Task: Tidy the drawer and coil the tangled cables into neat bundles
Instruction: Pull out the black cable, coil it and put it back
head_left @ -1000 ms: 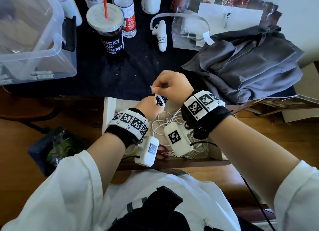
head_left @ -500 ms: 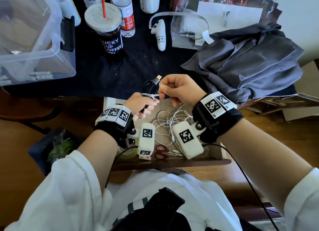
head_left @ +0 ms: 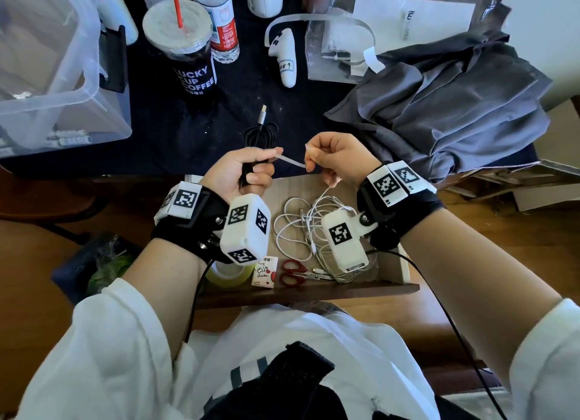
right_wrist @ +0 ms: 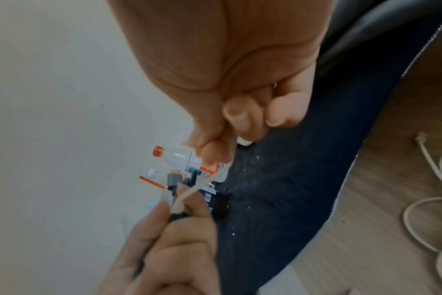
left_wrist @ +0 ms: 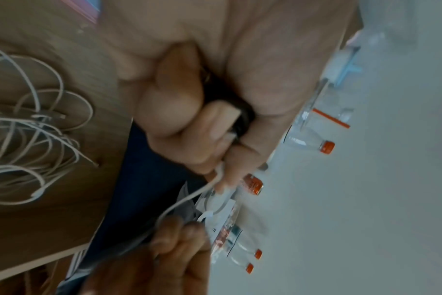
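The black cable (head_left: pixel 259 134) sits coiled in your left hand (head_left: pixel 241 175), raised just beyond the drawer (head_left: pixel 405 262) over the dark tablecloth (head_left: pixel 157 143), its loops and metal plug poking out above your fist. Your left fingers are curled tight round the middle of the bundle, and your right hand (head_left: pixel 337 164) pinches the free end of a white cable tie (head_left: pixel 290 161) between thumb and fingertips, the strap stretched taut between your 2 hands. Expect the coil to be light and springy: it will likely want to fan open if you relax, so keep your grip at the waist, right beside the tie. The strap looks thin, smooth and probably slippery, so pinch it near its tip and pull straight along its length. The white cables (head_left: pixel 301 228) lie loose and tangled on the drawer floor, near the red-handled scissors (head_left: pixel 293 273); they look soft and limp, so take 1 by its plug end and draw it out slowly to avoid tightening knots.
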The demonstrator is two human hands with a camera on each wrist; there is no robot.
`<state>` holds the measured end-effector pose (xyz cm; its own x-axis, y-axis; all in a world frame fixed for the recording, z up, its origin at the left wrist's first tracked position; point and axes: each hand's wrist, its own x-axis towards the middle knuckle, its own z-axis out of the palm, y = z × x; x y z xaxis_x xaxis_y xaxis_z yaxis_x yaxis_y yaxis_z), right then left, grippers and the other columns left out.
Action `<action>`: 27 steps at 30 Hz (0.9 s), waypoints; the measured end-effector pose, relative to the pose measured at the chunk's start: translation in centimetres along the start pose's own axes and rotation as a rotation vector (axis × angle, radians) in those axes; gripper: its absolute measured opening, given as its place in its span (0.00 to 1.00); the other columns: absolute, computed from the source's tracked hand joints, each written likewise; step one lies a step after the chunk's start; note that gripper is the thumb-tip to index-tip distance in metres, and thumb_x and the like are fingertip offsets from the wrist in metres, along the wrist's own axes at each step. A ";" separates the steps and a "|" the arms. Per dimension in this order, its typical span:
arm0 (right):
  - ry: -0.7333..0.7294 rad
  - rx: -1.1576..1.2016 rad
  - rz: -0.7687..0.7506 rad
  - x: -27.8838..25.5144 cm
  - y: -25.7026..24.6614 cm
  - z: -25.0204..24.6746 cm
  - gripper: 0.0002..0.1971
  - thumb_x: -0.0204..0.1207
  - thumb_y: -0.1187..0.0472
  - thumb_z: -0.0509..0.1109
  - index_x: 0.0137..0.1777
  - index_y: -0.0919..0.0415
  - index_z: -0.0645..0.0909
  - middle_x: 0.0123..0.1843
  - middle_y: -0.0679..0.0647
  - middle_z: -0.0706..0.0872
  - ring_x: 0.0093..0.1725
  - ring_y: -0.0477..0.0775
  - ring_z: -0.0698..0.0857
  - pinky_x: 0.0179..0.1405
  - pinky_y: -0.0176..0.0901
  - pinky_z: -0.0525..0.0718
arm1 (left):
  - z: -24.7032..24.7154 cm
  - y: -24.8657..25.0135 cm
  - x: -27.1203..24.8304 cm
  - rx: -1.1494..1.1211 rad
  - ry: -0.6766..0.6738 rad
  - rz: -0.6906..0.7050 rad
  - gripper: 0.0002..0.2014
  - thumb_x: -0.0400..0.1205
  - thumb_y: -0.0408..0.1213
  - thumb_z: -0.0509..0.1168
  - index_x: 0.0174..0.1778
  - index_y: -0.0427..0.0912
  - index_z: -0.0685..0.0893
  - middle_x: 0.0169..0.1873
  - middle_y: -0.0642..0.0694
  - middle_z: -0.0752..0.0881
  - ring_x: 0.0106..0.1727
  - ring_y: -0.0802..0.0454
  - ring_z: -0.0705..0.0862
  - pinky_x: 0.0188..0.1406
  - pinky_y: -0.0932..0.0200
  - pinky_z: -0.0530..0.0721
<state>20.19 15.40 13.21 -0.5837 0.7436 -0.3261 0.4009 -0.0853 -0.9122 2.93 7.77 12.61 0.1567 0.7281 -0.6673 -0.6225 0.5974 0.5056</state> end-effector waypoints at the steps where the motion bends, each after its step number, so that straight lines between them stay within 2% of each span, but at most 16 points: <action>1: 0.025 0.004 -0.007 0.1 -0.2 -0.1 0.14 0.82 0.68 0.59 0.35 0.58 0.75 0.30 0.49 0.81 0.16 0.42 0.72 0.14 0.31 0.70 | 0.3 -0.2 0.0 -0.010 0.016 0.000 0.09 0.82 0.42 0.59 0.38 0.45 0.78 0.16 0.55 0.66 0.13 0.62 0.65 0.10 0.73 0.52; 3: 0.100 0.083 -0.038 0.2 -0.7 0.0 0.14 0.83 0.65 0.58 0.35 0.57 0.74 0.31 0.48 0.82 0.22 0.42 0.75 0.18 0.31 0.72 | 0.7 -0.6 0.2 -0.013 0.056 0.025 0.13 0.83 0.47 0.59 0.34 0.46 0.75 0.16 0.55 0.66 0.12 0.62 0.64 0.11 0.72 0.50; 6: 0.222 0.259 -0.050 0.2 -1.3 0.6 0.13 0.85 0.56 0.55 0.39 0.54 0.76 0.37 0.48 0.84 0.33 0.44 0.78 0.27 0.31 0.76 | 1.3 -1.2 0.6 -0.061 0.108 0.063 0.14 0.84 0.45 0.59 0.34 0.46 0.73 0.16 0.55 0.67 0.13 0.63 0.65 0.09 0.72 0.52; 8: 0.208 0.321 -0.038 0.1 -1.2 1.4 0.12 0.84 0.53 0.56 0.43 0.54 0.77 0.40 0.48 0.83 0.36 0.45 0.79 0.31 0.33 0.78 | 1.7 -1.7 0.8 -0.112 0.127 0.096 0.12 0.84 0.43 0.59 0.35 0.45 0.73 0.17 0.54 0.68 0.14 0.63 0.66 0.07 0.71 0.56; 12: 0.053 0.174 -0.027 0.1 -0.7 2.5 0.03 0.80 0.58 0.64 0.44 0.55 0.75 0.36 0.49 0.81 0.33 0.43 0.81 0.31 0.33 0.81 | 2.4 -2.2 1.1 -0.119 0.175 0.185 0.09 0.84 0.40 0.61 0.39 0.42 0.76 0.19 0.52 0.70 0.15 0.62 0.68 0.07 0.70 0.57; 15: 0.026 0.069 0.025 0.2 -1.0 2.5 0.11 0.74 0.56 0.72 0.40 0.56 0.71 0.31 0.48 0.79 0.33 0.45 0.81 0.34 0.39 0.84 | 2.5 -2.3 0.9 -0.054 0.197 0.231 0.09 0.83 0.39 0.62 0.39 0.40 0.77 0.19 0.51 0.72 0.17 0.61 0.68 0.10 0.69 0.56; 18: 0.042 0.026 0.139 0.1 -2.1 2.5 0.20 0.78 0.44 0.64 0.31 0.58 0.70 0.28 0.52 0.75 0.30 0.49 0.80 0.41 0.51 0.85 | 2.7 -2.4 0.8 0.039 0.217 0.257 0.10 0.83 0.38 0.63 0.36 0.40 0.79 0.21 0.50 0.72 0.18 0.59 0.68 0.12 0.69 0.56; 21: 0.018 -0.002 0.193 0.3 -2.8 2.7 0.25 0.81 0.41 0.54 0.27 0.56 0.70 0.28 0.54 0.75 0.30 0.52 0.79 0.38 0.46 0.82 | 3.0 -2.4 0.8 0.076 0.162 0.269 0.17 0.84 0.39 0.60 0.29 0.40 0.82 0.20 0.49 0.73 0.18 0.58 0.69 0.13 0.68 0.58; 23: 0.016 -0.012 0.174 0.6 -2.6 2.7 0.27 0.82 0.43 0.53 0.25 0.58 0.68 0.28 0.55 0.76 0.29 0.52 0.79 0.34 0.41 0.79 | 3.1 -2.2 0.7 0.077 0.074 0.247 0.23 0.84 0.42 0.56 0.24 0.40 0.83 0.20 0.48 0.72 0.19 0.57 0.69 0.14 0.66 0.58; 27: 0.009 0.140 0.097 0.8 -1.7 2.3 0.27 0.83 0.52 0.58 0.21 0.59 0.64 0.24 0.57 0.73 0.25 0.52 0.73 0.24 0.36 0.73 | 3.3 -1.6 0.0 0.065 -0.032 0.207 0.21 0.84 0.44 0.54 0.32 0.36 0.82 0.21 0.48 0.73 0.20 0.58 0.72 0.13 0.68 0.61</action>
<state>17.41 14.62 13.96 -0.5406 0.7330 -0.4128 0.3524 -0.2482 -0.9023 6.46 7.88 13.60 0.0559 0.8472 -0.5283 -0.5931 0.4538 0.6651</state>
